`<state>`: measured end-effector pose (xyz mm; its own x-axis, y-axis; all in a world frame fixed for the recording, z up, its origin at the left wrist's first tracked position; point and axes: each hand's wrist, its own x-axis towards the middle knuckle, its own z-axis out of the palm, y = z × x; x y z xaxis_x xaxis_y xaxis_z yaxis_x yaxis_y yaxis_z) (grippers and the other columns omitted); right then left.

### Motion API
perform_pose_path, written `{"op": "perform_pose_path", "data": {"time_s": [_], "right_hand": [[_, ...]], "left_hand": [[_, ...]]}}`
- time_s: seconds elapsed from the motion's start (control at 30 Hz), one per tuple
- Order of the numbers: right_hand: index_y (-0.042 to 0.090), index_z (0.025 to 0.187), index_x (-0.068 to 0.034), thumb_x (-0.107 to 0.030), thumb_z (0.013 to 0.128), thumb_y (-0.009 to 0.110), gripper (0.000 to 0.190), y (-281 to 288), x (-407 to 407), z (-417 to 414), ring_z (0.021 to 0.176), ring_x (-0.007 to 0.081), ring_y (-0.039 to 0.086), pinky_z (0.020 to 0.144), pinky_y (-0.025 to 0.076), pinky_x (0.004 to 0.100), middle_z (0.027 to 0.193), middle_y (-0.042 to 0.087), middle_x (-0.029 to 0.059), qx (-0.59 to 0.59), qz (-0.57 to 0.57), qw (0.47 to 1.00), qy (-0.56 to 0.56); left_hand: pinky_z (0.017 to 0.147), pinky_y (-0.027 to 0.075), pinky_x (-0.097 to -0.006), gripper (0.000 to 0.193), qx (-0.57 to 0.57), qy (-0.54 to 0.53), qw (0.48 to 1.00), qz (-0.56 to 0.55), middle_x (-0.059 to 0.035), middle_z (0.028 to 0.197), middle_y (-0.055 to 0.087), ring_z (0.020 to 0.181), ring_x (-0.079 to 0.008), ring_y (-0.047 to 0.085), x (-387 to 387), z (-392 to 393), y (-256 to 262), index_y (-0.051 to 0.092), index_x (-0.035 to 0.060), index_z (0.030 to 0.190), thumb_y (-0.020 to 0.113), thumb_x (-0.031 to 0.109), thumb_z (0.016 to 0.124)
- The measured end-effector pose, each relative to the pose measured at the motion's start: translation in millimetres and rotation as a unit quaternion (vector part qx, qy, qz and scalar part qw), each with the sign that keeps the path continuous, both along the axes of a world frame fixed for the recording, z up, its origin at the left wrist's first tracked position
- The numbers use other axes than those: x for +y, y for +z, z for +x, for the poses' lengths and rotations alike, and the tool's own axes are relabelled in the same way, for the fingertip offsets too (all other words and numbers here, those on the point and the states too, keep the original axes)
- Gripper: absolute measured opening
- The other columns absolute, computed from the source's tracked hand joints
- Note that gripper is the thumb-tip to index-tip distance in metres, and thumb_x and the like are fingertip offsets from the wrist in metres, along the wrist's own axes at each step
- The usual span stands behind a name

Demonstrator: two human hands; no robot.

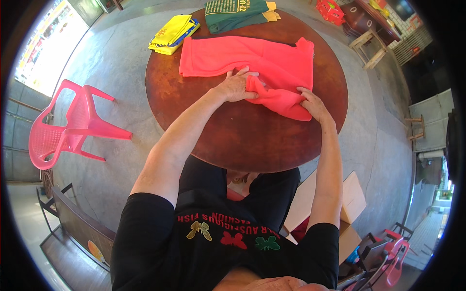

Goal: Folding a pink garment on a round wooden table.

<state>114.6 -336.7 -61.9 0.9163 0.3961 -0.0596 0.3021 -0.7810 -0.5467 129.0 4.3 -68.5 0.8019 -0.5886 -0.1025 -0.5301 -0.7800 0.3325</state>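
A coral-pink garment [247,54] lies partly folded across the round wooden table [233,142] before me. Its near part is bunched and turned over itself. My left hand [240,85] holds the narrow end of that near part, with some of its fingers hidden behind the cloth. At the right end my right hand [315,104] pinches the cloth near its bottom corner. Beyond lie a folded yellow and blue garment [171,34], and a folded dark green garment [236,16] that bears printing and has yellow cuffs.
A pink plastic armchair [78,120] stands left of the table. An open cardboard box [351,198] with dark red cloth inside is by my right side. A wooden stool [369,49] stands at the far right, and a dark wooden bench [78,222] is at the lower left.
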Motion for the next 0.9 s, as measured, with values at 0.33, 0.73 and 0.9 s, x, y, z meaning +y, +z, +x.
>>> {"op": "perform_pose_path", "data": {"time_s": [0.33,0.73,0.9], "right_hand": [[0.064,0.106,-0.003,-0.010,0.083,0.064,0.024,38,11,-13,0.122,0.0308,0.057,0.106,0.041,0.0351,0.125,0.065,0.0112,-0.010,0.041,0.993,-0.106],[0.066,0.105,-0.009,-0.012,0.077,0.076,0.030,23,-18,-235,0.132,0.0327,0.049,0.111,0.034,0.0532,0.138,0.054,0.0121,-0.255,-0.105,0.959,-0.068],[0.057,0.135,-0.014,-0.025,0.086,0.072,0.053,39,40,-193,0.142,0.0339,0.037,0.112,0.031,0.0584,0.152,0.042,0.0127,-0.332,-0.103,0.926,-0.146]], "left_hand": [[0.112,0.028,-0.0613,0.047,0.000,-0.003,0.981,-0.194,-0.0068,0.150,0.043,0.142,-0.0303,0.036,36,16,-2,0.062,0.0283,0.127,0.075,0.028,0.082],[0.112,0.034,-0.0504,0.033,-0.171,-0.100,0.979,0.047,-0.0058,0.123,0.059,0.135,-0.0269,0.045,59,-121,50,0.066,0.0196,0.114,0.062,0.006,0.085],[0.110,0.036,-0.0527,0.037,-0.271,-0.031,0.953,-0.134,-0.0101,0.136,0.055,0.137,-0.0294,0.043,-17,-121,49,0.062,0.0176,0.128,0.063,0.022,0.091]]}}
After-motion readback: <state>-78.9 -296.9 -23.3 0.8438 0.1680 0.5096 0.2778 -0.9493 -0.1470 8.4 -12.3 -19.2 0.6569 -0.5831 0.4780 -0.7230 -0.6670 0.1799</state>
